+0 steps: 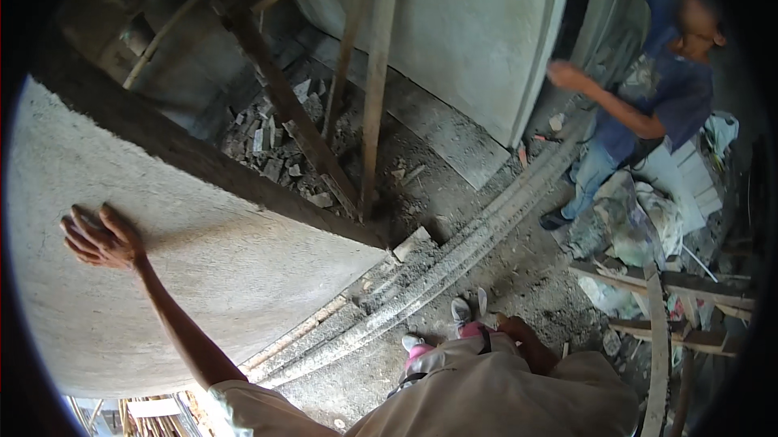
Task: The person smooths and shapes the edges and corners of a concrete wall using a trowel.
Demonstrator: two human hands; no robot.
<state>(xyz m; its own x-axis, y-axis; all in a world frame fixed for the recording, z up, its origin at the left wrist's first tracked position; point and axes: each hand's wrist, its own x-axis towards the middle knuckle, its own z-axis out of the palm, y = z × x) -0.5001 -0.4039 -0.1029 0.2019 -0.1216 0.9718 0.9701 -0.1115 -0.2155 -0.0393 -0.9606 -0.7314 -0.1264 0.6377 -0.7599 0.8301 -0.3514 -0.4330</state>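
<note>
My left hand [104, 238] lies flat with fingers spread on a broad pale plastered wall [243, 263] to my left. Nothing is held in it. Low by my right side, my right hand [515, 328] looks curled, seen from above. Just beyond its fingers shows a small pale pointed blade-like piece [482, 301]. Whether the hand grips that piece is hard to make out. The wall's rough dark top edge [203, 174] slants away toward a broken end near the floor ledge.
A curved concrete ledge [478, 247] crosses the floor. Wooden props [377, 97] and rubble [271, 141] stand beyond the wall, before another plastered panel [446, 40]. At right, a person in blue [677, 101] stands near plastic sacks [648, 214] and wooden planks [656, 340].
</note>
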